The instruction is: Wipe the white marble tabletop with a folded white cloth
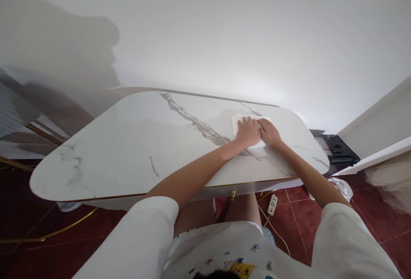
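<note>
A thin white wipe (235,121) with a scalloped edge lies on the marble-patterned tabletop (122,142), right of its middle. My left hand (248,130) presses down on the wipe with bent fingers gripping it. Close against it, my right hand (270,132) also has its fingers curled onto the wipe, near the left thumb. Part of the wipe is hidden under both hands. The table has rounded corners, a gold-coloured edge line, and a small gold knob (233,194) at the front.
A white wall (208,34) rises behind the table. A black case (343,150) stands past the right end. On the red tiled floor lie a power strip (272,205) with its cord and a white plastic bag (343,188). Gold-coloured metal legs (69,229) show at lower left.
</note>
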A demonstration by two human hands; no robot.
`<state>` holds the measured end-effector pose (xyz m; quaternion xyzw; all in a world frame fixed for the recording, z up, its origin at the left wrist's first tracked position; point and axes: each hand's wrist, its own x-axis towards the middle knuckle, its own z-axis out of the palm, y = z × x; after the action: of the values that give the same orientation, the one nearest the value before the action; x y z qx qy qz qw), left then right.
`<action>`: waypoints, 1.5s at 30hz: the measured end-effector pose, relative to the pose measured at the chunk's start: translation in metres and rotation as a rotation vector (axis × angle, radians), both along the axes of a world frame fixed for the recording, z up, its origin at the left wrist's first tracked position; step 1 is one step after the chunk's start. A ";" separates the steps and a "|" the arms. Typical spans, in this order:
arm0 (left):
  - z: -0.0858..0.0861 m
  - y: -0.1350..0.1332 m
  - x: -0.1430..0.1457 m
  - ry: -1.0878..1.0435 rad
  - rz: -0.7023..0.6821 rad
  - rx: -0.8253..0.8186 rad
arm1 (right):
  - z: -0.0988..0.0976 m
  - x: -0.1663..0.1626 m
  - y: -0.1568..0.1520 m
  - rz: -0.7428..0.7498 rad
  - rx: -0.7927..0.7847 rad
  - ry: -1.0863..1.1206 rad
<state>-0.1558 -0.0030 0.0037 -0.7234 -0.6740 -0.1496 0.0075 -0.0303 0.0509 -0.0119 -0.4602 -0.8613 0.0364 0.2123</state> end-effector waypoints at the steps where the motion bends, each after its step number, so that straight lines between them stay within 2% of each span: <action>1: -0.001 0.008 -0.003 -0.007 0.006 -0.001 | 0.000 -0.003 0.008 0.000 0.003 0.009; 12: -0.002 0.072 -0.030 -0.032 0.070 0.005 | 0.007 -0.037 0.073 -0.031 -0.078 -0.023; 24: -0.003 0.117 -0.047 -0.037 0.102 0.018 | 0.003 -0.057 0.121 -0.037 -0.120 0.052; 30: -0.003 0.133 -0.047 -0.022 0.100 -0.006 | 0.005 -0.060 0.129 -0.067 -0.130 0.032; 36: -0.002 0.136 -0.041 -0.025 0.131 -0.004 | 0.003 -0.054 0.135 -0.031 -0.114 0.027; 45: -0.004 0.151 -0.015 -0.038 0.119 -0.020 | 0.002 -0.028 0.149 -0.070 -0.124 0.046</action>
<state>-0.1709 0.1485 -0.0003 -0.6793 -0.7171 -0.1559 -0.0036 -0.0583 0.1998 -0.0102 -0.5011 -0.8357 0.0928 0.2044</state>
